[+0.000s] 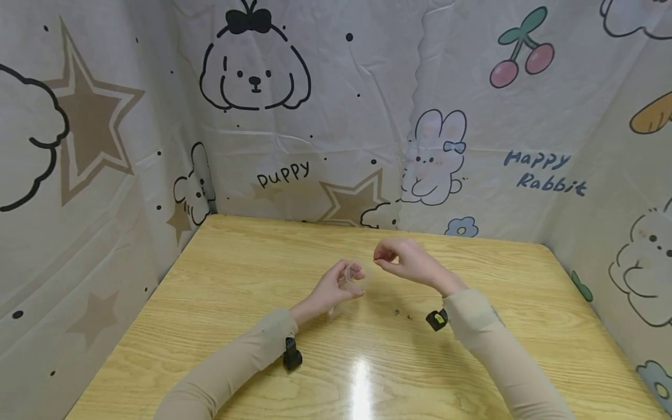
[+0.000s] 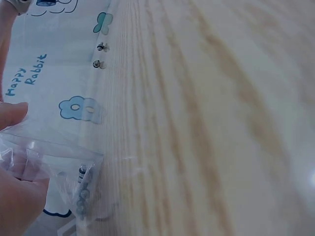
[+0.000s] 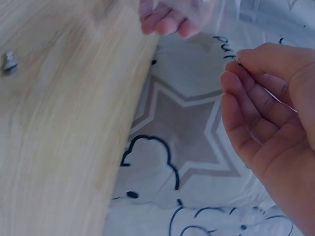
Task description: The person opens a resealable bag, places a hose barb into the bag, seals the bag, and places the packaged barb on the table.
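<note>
A clear plastic bag (image 2: 69,157) with several small metal pieces (image 2: 83,189) inside is held by my left hand (image 1: 338,286), its thumb and fingers curled around the bag. My right hand (image 1: 412,262) is raised to the right of the bag, thumb and index fingertip pinching a tiny item (image 3: 237,61), mostly hidden by the fingertips. Two small metal screws lie on the table below the right hand, one (image 1: 396,312) left of the other (image 1: 409,317). One screw (image 3: 10,64) also shows in the right wrist view.
The wooden table (image 1: 236,251) is bordered by a patterned cloth (image 1: 336,134) at the back and sides. Black wrist cameras sit on the left cuff (image 1: 291,354) and right cuff (image 1: 437,319). A bright light reflection lies at the table's front middle.
</note>
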The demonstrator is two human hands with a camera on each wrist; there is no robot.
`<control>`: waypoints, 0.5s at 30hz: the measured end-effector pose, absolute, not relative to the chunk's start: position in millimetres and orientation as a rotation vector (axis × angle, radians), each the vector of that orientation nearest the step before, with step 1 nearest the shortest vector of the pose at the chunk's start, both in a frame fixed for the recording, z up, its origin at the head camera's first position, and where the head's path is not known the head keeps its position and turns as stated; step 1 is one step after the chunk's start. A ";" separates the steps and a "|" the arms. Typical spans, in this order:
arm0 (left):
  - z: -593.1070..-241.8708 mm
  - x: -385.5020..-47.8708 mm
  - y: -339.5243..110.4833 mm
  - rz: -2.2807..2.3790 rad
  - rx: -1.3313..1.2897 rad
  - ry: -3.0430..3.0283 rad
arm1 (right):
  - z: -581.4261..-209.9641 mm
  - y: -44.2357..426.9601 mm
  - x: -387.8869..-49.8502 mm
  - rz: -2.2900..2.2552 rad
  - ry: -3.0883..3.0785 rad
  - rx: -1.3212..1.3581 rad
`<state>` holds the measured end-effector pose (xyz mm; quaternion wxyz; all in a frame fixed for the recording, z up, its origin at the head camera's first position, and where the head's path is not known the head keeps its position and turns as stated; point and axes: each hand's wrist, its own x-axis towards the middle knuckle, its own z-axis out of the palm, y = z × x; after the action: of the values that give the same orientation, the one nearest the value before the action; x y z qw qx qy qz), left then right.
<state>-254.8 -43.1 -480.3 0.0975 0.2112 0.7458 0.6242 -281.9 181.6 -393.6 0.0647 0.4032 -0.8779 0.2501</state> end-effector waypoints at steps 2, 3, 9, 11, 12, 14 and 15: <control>-480.4 -254.5 -43.0 1.851 0.634 2.204 | -390.8 177.4 -280.3 0.732 -2.622 1.241; -480.4 -254.4 -43.1 1.852 0.637 2.201 | -389.5 175.4 -279.5 0.721 -2.608 1.252; -481.5 -254.9 -43.3 1.848 0.647 2.195 | -384.2 164.3 -274.4 0.724 -2.521 1.333; -482.9 -255.3 -43.2 1.846 0.657 2.198 | -384.5 161.5 -273.3 0.728 -2.496 1.353; -483.4 -255.4 -43.3 1.845 0.659 2.200 | -384.9 160.4 -272.8 0.732 -2.482 1.365; -483.5 -255.5 -43.4 1.841 0.661 2.202 | -386.2 159.4 -273.3 0.739 -2.463 1.380; -483.4 -255.6 -43.4 1.839 0.660 2.202 | -386.7 159.4 -273.4 0.741 -2.457 1.385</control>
<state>-255.6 -43.4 -483.4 0.0987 0.2231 0.7444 0.6215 -273.4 159.4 -386.7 0.1125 0.4721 -0.8371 0.2526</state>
